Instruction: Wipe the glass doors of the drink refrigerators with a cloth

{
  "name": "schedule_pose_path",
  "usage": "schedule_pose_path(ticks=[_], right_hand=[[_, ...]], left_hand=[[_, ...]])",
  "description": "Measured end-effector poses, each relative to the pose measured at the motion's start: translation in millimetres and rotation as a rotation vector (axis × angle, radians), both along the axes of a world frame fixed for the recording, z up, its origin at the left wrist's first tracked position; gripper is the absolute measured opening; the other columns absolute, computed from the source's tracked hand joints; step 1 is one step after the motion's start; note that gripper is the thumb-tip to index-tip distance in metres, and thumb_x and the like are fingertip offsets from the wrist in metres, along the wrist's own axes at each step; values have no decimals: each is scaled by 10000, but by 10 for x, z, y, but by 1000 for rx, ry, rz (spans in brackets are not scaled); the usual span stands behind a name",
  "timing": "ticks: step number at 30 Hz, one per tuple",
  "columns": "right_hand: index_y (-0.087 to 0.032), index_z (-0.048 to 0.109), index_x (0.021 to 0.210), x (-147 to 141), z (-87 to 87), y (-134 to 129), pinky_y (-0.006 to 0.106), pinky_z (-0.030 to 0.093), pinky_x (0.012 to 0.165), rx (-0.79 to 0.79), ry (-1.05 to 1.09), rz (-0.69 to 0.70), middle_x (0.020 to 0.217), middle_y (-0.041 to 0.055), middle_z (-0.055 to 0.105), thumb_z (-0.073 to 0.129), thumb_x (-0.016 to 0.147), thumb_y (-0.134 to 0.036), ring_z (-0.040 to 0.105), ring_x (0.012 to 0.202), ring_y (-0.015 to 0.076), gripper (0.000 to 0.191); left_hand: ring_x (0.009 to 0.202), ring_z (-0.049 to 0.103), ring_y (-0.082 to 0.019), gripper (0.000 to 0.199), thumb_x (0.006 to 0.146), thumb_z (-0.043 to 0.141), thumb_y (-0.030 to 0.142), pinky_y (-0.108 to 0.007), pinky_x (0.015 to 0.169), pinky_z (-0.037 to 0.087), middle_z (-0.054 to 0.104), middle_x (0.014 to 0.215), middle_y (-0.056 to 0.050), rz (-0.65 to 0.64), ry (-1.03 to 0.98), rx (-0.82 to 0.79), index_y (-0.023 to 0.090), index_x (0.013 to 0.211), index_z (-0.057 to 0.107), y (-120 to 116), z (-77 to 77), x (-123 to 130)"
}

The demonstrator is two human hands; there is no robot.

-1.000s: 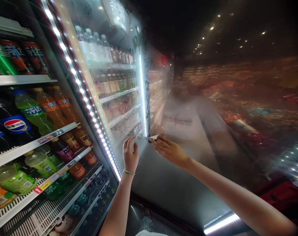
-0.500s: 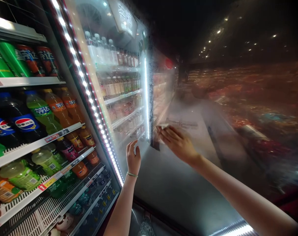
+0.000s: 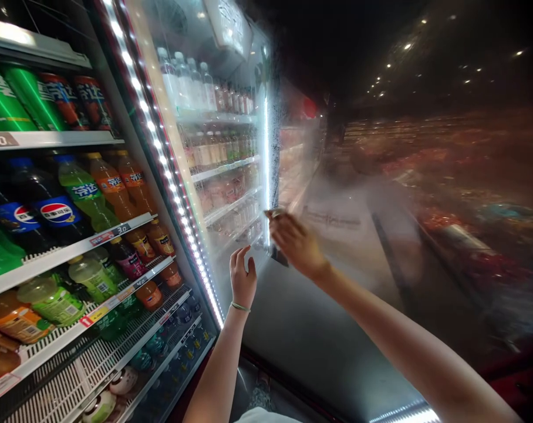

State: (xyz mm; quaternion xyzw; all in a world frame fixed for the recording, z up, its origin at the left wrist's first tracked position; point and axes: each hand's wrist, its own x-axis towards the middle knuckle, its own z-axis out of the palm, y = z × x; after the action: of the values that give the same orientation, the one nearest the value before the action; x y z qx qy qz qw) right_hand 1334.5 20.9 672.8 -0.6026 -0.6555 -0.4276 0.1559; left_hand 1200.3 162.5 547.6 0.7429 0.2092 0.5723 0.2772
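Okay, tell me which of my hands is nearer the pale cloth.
Your right. The right hand has the pale cloth at its fingertips; the left hand is apart from it, lower and to the left in the picture.

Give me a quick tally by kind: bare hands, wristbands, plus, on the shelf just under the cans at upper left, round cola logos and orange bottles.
Left hand and right hand: 2
Wristband: 1
Round cola logos: 2
Orange bottles: 2
Total: 7
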Motion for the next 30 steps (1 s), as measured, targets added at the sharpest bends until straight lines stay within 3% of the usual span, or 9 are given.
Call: schedule_pose_path(ticks=[3, 5, 9, 11, 15, 19, 23, 27, 30], right_hand=[[-233, 668, 1297, -19, -169, -28, 331, 462, 1200, -130, -80, 112, 1370, 40, 699, 466, 980, -21, 628, 1294, 150, 431], [-252, 643, 1334, 32, -169, -154, 376, 466, 1202, -52, -83, 53, 1397, 29, 684, 470, 994, -50, 639, 1280, 164, 432], [-182, 593, 1389, 54, 67, -165, 526, 423, 1222, 196, 21, -147, 1542, 104, 551, 491, 997, -75, 540, 1405, 271, 419], [-165, 592, 1392, -18, 54, -13, 486, 426, 1230, 131, 28, -100, 1510, 119, 582, 480, 991, -59, 546, 1402, 258, 430], [-223, 594, 1411, -98, -242, 55, 338, 477, 1186, -110, 10, 70, 1442, 58, 651, 465, 987, -39, 633, 1304, 178, 480], [-221, 585, 1419, -8, -110, -145, 438, 453, 1211, 67, 68, -35, 1491, 66, 607, 482, 1006, -85, 610, 1338, 215, 446], [-180, 604, 1376, -87, 162, 65, 496, 422, 1227, 216, 47, -174, 1538, 95, 555, 473, 1016, -98, 536, 1415, 260, 392], [-220, 656, 1287, -165, -58, 194, 322, 448, 1211, -3, -129, -55, 1440, 30, 653, 468, 1010, -81, 628, 1304, 162, 362], [-207, 661, 1258, -110, -149, 31, 343, 415, 1239, 75, -122, -88, 1411, 30, 675, 486, 992, -67, 631, 1290, 157, 347]], left_hand=[[1192, 613, -231, 311, 1012, 483, 245, -460, 1033, 535, 624, 1238, -104, 15, -24, -15, 252, 1295, 612, 27, 14, -41], [1188, 615, -233, 304, 1011, 488, 250, -460, 1029, 540, 628, 1227, -103, 29, -28, -32, 253, 1284, 620, 40, -11, -70], [1175, 631, -235, 302, 1009, 495, 257, -443, 998, 562, 632, 1211, -103, 15, -11, -74, 263, 1280, 629, -49, -88, -108], [1184, 627, -234, 307, 1015, 487, 261, -446, 1002, 564, 632, 1229, -102, 4, 3, -80, 268, 1292, 620, -120, -97, -154], [1213, 604, -240, 303, 1027, 476, 279, -477, 1038, 547, 632, 1249, -100, 24, 31, -69, 262, 1299, 608, -141, -55, -337], [1212, 604, -234, 303, 1033, 470, 300, -466, 1032, 552, 625, 1257, -91, 29, 69, -82, 269, 1304, 603, -6, 14, -401], [1186, 616, -225, 312, 1030, 460, 264, -439, 1008, 560, 622, 1236, -98, -23, 45, -74, 261, 1310, 597, 132, 117, -228], [1191, 610, -222, 312, 1023, 470, 243, -444, 1037, 539, 627, 1231, -92, -76, 15, -19, 262, 1305, 601, 344, 206, -139], [1171, 614, -221, 299, 1026, 479, 266, -445, 1033, 538, 632, 1220, -88, -75, 7, -13, 259, 1295, 610, 547, 217, -165]])
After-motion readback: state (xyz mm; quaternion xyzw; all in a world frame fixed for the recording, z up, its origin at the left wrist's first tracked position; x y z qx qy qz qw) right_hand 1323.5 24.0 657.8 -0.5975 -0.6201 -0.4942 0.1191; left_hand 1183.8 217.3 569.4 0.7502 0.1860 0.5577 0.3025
